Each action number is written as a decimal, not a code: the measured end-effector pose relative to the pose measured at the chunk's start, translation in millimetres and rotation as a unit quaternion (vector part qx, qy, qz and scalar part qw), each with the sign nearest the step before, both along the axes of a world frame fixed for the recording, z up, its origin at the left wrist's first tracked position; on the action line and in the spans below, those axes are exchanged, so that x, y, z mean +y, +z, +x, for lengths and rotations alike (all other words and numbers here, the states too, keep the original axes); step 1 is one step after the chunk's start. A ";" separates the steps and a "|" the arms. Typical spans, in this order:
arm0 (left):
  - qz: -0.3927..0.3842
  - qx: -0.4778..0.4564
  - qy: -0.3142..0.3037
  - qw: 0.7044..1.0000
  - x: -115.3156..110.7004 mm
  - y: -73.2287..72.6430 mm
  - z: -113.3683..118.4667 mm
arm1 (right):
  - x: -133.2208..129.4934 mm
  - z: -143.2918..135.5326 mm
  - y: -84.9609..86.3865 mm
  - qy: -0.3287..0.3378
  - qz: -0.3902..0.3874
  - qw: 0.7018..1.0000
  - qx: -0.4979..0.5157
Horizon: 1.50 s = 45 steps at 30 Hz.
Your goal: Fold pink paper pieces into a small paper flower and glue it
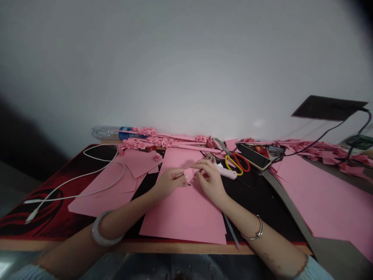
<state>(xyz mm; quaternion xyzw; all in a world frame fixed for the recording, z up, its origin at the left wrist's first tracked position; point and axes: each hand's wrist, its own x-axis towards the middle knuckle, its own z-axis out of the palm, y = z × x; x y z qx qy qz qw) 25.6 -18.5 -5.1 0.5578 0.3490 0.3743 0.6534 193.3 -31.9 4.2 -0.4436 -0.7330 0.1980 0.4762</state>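
Note:
A small piece of pink paper (189, 174), with folds showing, is held between both hands above the middle of the table. My left hand (171, 182) pinches its left side between thumb and fingers. On its right side, my right hand (208, 179) grips the edge with fingertips and thumb. Beneath the hands lie large pink sheets (186, 217). A white and pink tool (226, 171), perhaps a glue gun, lies just beyond my right hand, close to scissors with yellow and red handles (237, 163).
Pink paper flowers (145, 143) and rolled sticks line the wall, near a clear plastic bottle (106, 133). A white cable (87, 196) crosses pink sheets at left. A phone (254, 156) lies at back right. More pink sheets (323, 202) are on the right; a pen (232, 231) lies near the front edge.

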 end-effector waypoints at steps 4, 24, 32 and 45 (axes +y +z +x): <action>-0.003 0.005 0.001 1.000 -0.6 1.7 0.8 | 0.5 0.1 -0.3 -0.003 -0.004 1.000 0.007; -0.071 -0.056 0.066 0.994 5.0 3.1 -4.6 | -3.1 1.6 0.4 0.051 0.057 0.987 -0.144; -0.055 -0.067 0.069 0.994 4.7 2.6 -5.5 | -4.5 1.1 -0.5 0.076 0.066 0.970 -0.222; -0.057 -0.052 0.069 0.995 3.3 4.4 -5.0 | -6.2 -2.1 -0.2 0.088 0.070 0.964 -0.241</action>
